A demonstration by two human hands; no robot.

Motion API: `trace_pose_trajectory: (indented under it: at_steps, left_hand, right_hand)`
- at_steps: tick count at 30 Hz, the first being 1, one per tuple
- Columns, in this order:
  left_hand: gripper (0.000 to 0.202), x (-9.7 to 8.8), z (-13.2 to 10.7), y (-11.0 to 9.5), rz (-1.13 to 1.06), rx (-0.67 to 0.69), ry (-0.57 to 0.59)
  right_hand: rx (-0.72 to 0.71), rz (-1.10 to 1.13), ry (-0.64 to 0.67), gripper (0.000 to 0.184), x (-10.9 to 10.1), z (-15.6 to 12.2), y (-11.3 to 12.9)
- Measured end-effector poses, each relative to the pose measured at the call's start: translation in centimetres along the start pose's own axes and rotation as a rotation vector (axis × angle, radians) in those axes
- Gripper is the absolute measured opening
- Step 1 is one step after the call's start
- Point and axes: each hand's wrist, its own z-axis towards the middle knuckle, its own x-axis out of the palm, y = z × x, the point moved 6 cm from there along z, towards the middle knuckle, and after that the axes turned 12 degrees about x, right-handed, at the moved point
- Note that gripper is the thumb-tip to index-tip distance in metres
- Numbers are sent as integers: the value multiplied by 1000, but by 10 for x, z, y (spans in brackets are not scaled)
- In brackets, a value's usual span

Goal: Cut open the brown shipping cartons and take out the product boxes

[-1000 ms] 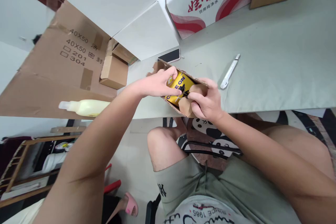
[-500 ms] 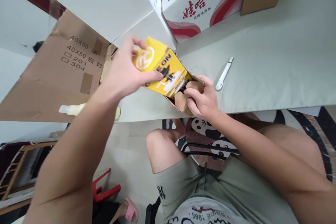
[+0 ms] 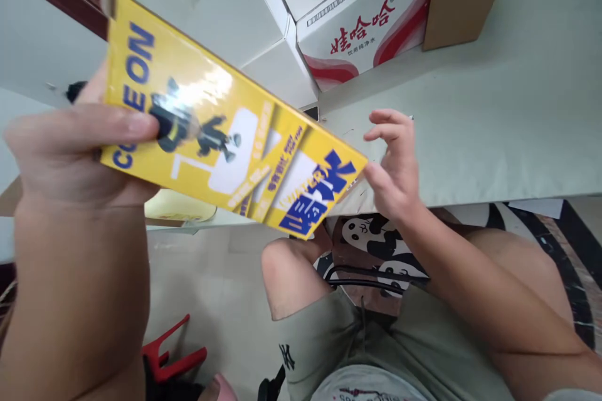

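My left hand [image 3: 89,138] grips the left end of a long yellow printed carton [image 3: 226,119], thumb lying across its front. The carton is raised over the table's front edge and tilted, its right end lower. It carries blue lettering, with "WATER" near the right end, and a dark cartoon figure. Just off that right end is my right hand [image 3: 395,166], fingers apart and curved, holding nothing. Its thumb is close to the carton's corner; I cannot tell whether they touch. The carton's far side and the left fingertips are hidden.
On the pale table [image 3: 508,106] stand a white and red water case [image 3: 362,31], a plain brown box [image 3: 465,0] and white boxes [image 3: 216,6]. A pale yellow item [image 3: 179,208] shows below the carton. Down on the floor is a red stool [image 3: 179,354].
The yellow carton has come up and left, closer to the camera, in my left hand. My right hand has let go of the brown flaps at its right end and opened.
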Motion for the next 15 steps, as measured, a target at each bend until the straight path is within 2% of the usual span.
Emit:
trace_pose_trajectory:
  at_steps: [2, 4, 5, 7, 9, 10, 13, 15]
  left_hand:
    - [50, 22, -12, 1, -69, -144, 166]
    - [54, 40, -18, 1, -188, -240, 201]
    - [53, 50, -19, -1, -257, -259, 230]
    - [53, 70, -13, -2, -345, -262, 310]
    - [50, 88, 0, 2, -361, -256, 356]
    - [46, 95, 7, 5, -372, -252, 337]
    - [28, 116, 22, 23, -452, -251, 193]
    - [40, 137, 21, 38, -416, -231, 205]
  right_hand:
    - [5, 189, 199, 63, -7, 0, 26]
    - [37, 283, 465, 82, -6, -7, 49]
    - [63, 293, 553, 90, -5, -11, 56]
    - [127, 293, 604, 98, -6, -17, 60]
    - [196, 313, 519, 96, -11, -19, 54]
    - [231, 321, 444, 94, -15, -20, 47]
    - [312, 278, 158, 86, -33, -15, 26]
    - [314, 237, 23, 80, -43, -2, 18]
